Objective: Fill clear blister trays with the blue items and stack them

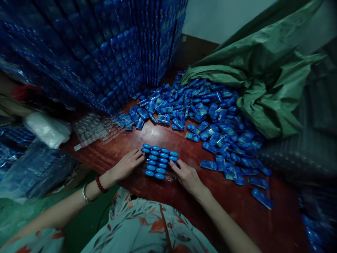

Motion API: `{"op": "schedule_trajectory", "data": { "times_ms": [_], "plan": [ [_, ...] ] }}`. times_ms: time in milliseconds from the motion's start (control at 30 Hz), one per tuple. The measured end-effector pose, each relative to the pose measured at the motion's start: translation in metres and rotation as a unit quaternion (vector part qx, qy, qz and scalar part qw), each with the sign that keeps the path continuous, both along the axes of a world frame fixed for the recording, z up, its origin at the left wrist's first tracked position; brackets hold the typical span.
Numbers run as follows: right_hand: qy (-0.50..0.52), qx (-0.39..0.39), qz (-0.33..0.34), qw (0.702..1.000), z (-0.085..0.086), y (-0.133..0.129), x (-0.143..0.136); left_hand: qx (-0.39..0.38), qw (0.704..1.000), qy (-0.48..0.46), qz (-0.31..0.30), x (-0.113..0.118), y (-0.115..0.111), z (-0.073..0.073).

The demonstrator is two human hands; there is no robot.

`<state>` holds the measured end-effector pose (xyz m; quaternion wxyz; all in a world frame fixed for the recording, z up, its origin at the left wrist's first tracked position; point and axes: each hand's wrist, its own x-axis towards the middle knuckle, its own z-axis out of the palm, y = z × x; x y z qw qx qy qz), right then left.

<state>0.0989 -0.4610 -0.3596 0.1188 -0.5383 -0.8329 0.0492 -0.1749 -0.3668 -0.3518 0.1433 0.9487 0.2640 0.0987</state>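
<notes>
A block (158, 160) of small blue oval pieces lies on the red-brown table (163, 135), right in front of the person. The pieces sit side by side in neat rows, shiny and rounded. Each piece's long side runs from 9 to 3 o'clock, and the block's long side runs from 12 to 6 o'clock. The left hand (128, 163) touches the block at 9 o'clock, fingers loose and open. The right hand (186, 175) touches it at 4 o'clock, also open and flat. A loose blue pile (210, 116) lies at 1 o'clock beside a green bag (263, 73).
</notes>
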Motion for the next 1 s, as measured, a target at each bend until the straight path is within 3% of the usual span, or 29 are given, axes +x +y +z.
{"op": "schedule_trajectory", "data": {
  "times_ms": [267,433,500,600,667,733,867,1000],
  "plan": [
    [-0.059,0.084,0.011,0.995,0.001,0.000,-0.010,0.045,0.997,0.057,-0.022,0.021,-0.010,0.001],
    [-0.043,0.099,0.011,0.994,0.015,-0.001,0.003,0.029,0.999,-0.016,-0.032,0.007,0.003,0.005],
    [0.010,0.107,-0.015,0.994,0.020,0.011,0.012,0.019,0.997,-0.074,0.003,0.001,0.018,0.005],
    [0.095,0.089,-0.081,0.988,0.024,0.059,0.014,-0.008,0.979,-0.120,0.163,0.010,0.052,0.000],
    [0.101,0.034,-0.104,0.989,0.025,0.108,0.002,-0.026,0.960,-0.051,0.275,0.029,0.079,-0.003],
    [0.097,-0.025,-0.096,0.990,0.024,0.160,-0.020,-0.038,0.940,0.031,0.338,0.053,0.103,-0.005],
    [0.078,-0.153,-0.085,0.981,0.019,0.232,-0.061,-0.051,0.921,0.062,0.381,0.082,0.130,-0.010],
    [0.119,-0.181,-0.074,0.973,0.012,0.243,-0.059,-0.096,0.930,0.048,0.351,0.067,0.129,-0.011]
  ]
}}
